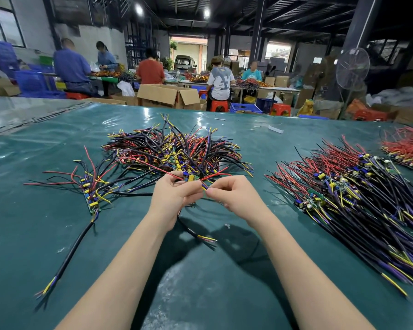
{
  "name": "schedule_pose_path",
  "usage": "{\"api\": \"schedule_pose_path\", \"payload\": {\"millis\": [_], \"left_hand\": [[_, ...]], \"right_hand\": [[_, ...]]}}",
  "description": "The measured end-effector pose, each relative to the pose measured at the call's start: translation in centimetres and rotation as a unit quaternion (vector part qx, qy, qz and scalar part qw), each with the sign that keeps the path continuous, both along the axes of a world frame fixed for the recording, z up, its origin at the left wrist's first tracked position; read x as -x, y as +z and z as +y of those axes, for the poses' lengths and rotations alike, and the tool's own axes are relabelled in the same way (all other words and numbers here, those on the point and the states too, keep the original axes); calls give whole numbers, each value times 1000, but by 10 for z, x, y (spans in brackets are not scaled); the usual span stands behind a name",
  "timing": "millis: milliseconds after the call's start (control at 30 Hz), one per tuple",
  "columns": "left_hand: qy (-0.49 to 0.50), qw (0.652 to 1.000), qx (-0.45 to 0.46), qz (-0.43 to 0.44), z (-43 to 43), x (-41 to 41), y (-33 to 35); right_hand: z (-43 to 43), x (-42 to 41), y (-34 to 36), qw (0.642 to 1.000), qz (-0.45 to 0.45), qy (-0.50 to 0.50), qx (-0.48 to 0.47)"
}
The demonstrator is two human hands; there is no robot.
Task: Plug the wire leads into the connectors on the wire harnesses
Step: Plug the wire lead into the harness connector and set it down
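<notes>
My left hand (pixel 174 194) grips a small green circuit board (pixel 190 178) with a yellow part, red leads trailing from it. A black sheathed cable (pixel 188 231) hangs below that hand, its stripped coloured ends near the table. My right hand (pixel 231 192) pinches a thin wire lead (pixel 204 186) beside the board, fingertips almost touching the left hand's. Both hands hover over the green table cover (pixel 224 282), just in front of a tangled pile of harnesses (pixel 174 148).
A row of wired boards (pixel 91 194) lies at the left with a long black cable (pixel 69 256). A big stack of harnesses (pixel 358 198) fills the right side, with red wires (pixel 408 148) beyond. Seated people, cardboard boxes and a fan (pixel 352 67) stand behind the table.
</notes>
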State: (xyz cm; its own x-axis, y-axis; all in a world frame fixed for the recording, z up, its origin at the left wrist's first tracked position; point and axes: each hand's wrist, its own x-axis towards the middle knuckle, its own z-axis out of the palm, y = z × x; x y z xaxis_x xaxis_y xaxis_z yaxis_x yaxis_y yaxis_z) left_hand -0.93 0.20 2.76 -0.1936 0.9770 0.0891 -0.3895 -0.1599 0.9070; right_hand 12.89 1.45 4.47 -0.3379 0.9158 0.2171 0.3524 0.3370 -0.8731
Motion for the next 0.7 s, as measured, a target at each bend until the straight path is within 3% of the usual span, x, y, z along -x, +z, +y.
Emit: {"api": "schedule_pose_path", "payload": {"millis": [267,500,600,700], "left_hand": [[-36,996,27,-71,1,-2,-2],[-23,995,23,-95,-1,-13,-4],[-29,994,33,-100,-1,-14,-5],[-43,995,43,-80,-1,-14,-7]], "right_hand": [[1,-11,2,997,41,34,48],[7,1,-9,981,162,-94,-46],[10,-1,-9,986,56,-117,-102],[11,-10,-6,992,-31,-85,-85]]}}
